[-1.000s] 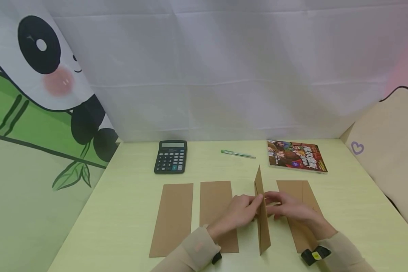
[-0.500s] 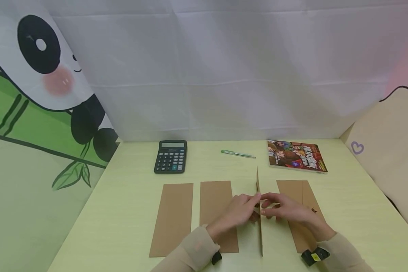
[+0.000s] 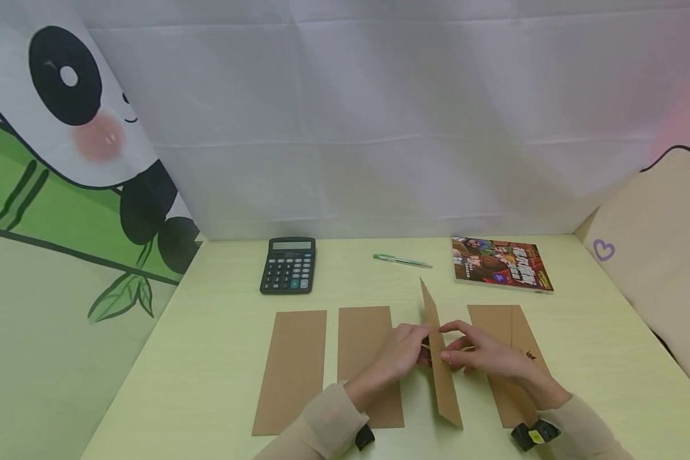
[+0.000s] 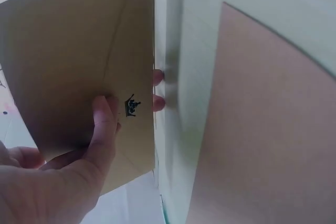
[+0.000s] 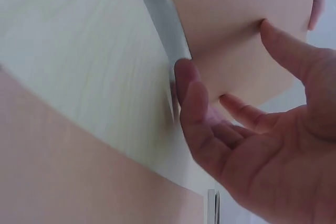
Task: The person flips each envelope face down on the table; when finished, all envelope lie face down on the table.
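Note:
A brown envelope [image 3: 441, 377] with a printed black crown on its left face stands tilted on edge above the table in the head view. My left hand [image 3: 399, 351] holds it: in the left wrist view, the fingers [image 4: 102, 124] lie on the crown face of the envelope [image 4: 79, 45]. The left thumb sits by the upper edge. From the other side, my right hand [image 3: 485, 352] touches the plain face with thumb and index fingertips. Seen in the right wrist view, other fingers of the right hand [image 5: 262, 145] curl under the lower edge of the envelope [image 5: 241, 3].
Two brown envelopes, left [image 3: 292, 370] and middle [image 3: 365, 338], lie flat. Another flat envelope [image 3: 494, 326], with a crown, is partly under the right forearm. Along the back lie a calculator [image 3: 289, 266], a green pen [image 3: 402, 260] and a colourful book [image 3: 502, 264].
The held envelope has turned: its left face showed first, then it stood edge-on, and now its top leans left with the right face visible. Both hands have shifted only slightly.

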Demonstrator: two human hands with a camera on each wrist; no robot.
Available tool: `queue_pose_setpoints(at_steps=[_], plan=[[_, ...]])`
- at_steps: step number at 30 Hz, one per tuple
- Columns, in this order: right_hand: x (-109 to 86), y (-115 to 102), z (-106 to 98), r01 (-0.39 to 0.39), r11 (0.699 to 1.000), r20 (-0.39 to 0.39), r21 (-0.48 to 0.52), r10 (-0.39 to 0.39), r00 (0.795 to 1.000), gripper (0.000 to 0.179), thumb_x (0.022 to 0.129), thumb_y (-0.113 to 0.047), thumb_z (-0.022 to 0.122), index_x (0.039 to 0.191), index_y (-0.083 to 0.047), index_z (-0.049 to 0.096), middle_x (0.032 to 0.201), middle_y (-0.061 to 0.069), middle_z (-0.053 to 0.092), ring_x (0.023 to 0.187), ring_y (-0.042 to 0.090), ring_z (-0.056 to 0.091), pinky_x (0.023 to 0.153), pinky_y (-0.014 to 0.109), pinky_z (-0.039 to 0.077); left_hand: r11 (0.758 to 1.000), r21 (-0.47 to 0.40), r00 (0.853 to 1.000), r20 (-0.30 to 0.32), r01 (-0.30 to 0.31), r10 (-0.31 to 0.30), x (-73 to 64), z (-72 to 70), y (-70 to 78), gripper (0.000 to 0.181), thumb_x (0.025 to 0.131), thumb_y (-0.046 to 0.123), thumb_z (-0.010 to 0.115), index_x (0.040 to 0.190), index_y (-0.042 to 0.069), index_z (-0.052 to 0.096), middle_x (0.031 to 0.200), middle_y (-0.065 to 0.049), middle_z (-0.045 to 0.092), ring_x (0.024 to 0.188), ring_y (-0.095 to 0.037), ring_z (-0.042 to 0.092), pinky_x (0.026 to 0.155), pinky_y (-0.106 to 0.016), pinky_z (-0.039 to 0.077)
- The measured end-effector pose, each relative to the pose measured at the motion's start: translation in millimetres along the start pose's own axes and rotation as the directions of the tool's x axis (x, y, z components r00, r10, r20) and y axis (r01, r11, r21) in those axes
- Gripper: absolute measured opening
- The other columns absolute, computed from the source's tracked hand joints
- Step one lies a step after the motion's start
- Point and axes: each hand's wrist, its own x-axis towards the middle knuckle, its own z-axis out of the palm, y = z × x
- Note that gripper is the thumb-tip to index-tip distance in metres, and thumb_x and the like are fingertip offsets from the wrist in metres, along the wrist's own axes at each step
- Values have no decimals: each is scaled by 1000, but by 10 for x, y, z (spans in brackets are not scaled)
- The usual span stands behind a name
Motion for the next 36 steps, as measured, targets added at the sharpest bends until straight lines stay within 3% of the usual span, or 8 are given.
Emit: queue_pose_setpoints(at_steps=[4,11,17,25,30,36], plan=[[-6,9,0,-14,1000,-7,-6,14,1000,55,94,-22,62,137,0,35,104,16,60,89,30,61,69,41,49,1000,-27,1000,-6,-6,5,-15,-17,1,41,101,20,40,99,-11,67,90,-15,69,71,-19,68,67,-36,55],[-41,-13,2,-29,996,-65,-80,24,998,64,87,-24,71,137,-3,36,100,14,57,86,28,60,68,41,47,998,-37,998,-45,-41,40,-21,-69,-8,23,98,11,51,95,-5,67,81,-6,67,65,-15,64,67,-44,54],[-68,-56,19,-66,984,-127,-165,45,991,67,83,-28,76,135,-4,41,98,12,58,84,27,61,66,39,47,997,-24,984,-163,-72,67,-28,-113,-46,21,90,4,63,108,-6,64,79,-7,69,60,-22,65,60,-41,55],[-59,-47,34,-95,961,-191,-259,45,980,67,79,-30,79,131,-4,45,95,10,56,81,24,59,65,36,46,1000,11,971,-238,-17,19,-32,-163,-84,13,82,6,74,88,3,64,64,-3,66,53,-25,65,53,-39,54],[-61,-86,57,-139,934,-241,-330,59,969,65,77,-29,81,129,-5,49,93,8,58,82,23,55,66,36,45,996,85,967,-254,12,10,-47,-185,-90,14,81,4,75,86,4,62,59,-1,64,47,-23,61,45,-31,50],[-62,-122,66,-179,900,-264,-398,75,962,67,76,-30,81,129,-3,50,96,9,60,87,24,56,69,40,48,969,245,974,-217,-6,61,-58,-203,-125,15,80,0,74,92,-1,64,58,4,63,46,-21,60,43,-26,46]])
